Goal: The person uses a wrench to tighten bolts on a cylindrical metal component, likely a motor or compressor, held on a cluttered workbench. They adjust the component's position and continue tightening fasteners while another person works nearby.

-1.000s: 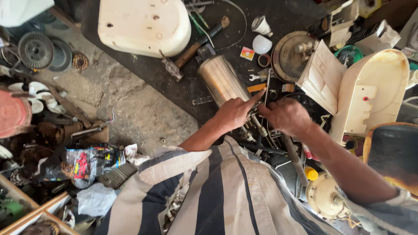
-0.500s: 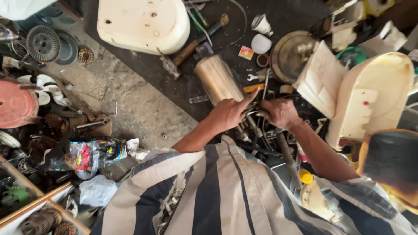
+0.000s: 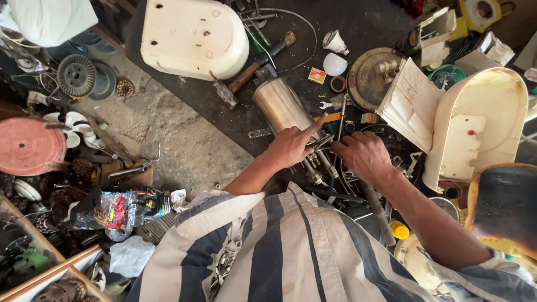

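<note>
On the dark floor mat: I am crouching over a heap of loose metal tools (image 3: 324, 162), both my hands down in it.
Left hand: my left hand (image 3: 292, 146) is resting against the side of the steel cylinder (image 3: 279, 106), forefinger stretched out along it toward the orange-handled tool (image 3: 331, 118), the other fingers curled loosely; whether they are closing on anything I cannot tell.
Right hand: my right hand (image 3: 363, 156) is lying knuckles up on the heap, fingers bent down among the thin rods; what they are gripping, if anything, is hidden.
Step in hand: to my judgement I am sorting through the heap, picking one piece out.
Next move calls for: a careful pinch, since the rods are lying crossed and tangled, and lifting one is likely to drag its neighbours.
Materials: the cylinder is looking smooth, brushed and dull silver; the tools are looking thin, hard and greasy.
Around me: a hammer (image 3: 254, 67) with a wooden handle is lying just beyond the cylinder, a cream plastic housing (image 3: 193, 36) past it, and another cream shell (image 3: 481, 123) off to my right.
</note>
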A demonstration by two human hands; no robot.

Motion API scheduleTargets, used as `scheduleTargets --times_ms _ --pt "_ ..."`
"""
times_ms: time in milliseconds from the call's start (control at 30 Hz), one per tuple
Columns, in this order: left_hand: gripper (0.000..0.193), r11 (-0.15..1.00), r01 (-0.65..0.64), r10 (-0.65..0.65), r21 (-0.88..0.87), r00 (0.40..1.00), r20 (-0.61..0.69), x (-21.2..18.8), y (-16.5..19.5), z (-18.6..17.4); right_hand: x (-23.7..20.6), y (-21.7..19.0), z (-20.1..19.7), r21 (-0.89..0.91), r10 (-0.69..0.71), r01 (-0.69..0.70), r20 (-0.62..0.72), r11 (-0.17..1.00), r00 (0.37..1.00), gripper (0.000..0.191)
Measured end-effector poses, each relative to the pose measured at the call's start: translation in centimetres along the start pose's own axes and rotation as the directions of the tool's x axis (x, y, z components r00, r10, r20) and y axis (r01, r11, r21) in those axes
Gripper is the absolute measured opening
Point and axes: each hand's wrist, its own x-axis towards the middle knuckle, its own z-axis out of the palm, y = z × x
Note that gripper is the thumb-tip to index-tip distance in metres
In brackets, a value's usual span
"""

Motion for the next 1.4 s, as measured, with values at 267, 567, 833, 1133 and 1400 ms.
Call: scheduleTargets --times_ms 267,567,833,1133,1400 --pt "0.1 1.0 -0.004 0.005 0.03 0.999 -0.047 0.1 -0.4 0.4 1.6 -2.0 -1.3 -0.259 0.024 0.032 0.211 0.965 0.977 0.01" --pt "0.088 0.996 0.015 -0.024 0.084 0.994 0.111 0.8 0.1 0.8 2.7 -1.0 -2.3 -0.336 -0.029 0.175 0.397 0.925 0.917 0.022" --pt "0.104 0.994 -0.097 0.096 -0.043 0.995 -0.016 -1.3 -1.9 1.3 4.1 -2.9 -1.6 -0.285 -0.112 0.272 0.472 0.919 0.874 0.023" --pt "0.107 0.986 -0.089 0.094 -0.143 0.995 0.032 -1.8 -1.9 1.2 3.4 -2.2 -0.9 -0.269 -0.199 0.301 0.35 0.915 0.915 0.025" --pt "0.112 0.978 -0.133 0.136 -0.163 0.991 0.008 -2.7 -1.3 0.1 2.3 -1.1 0.7 -0.216 -0.253 0.262 0.065 0.941 0.965 0.016"
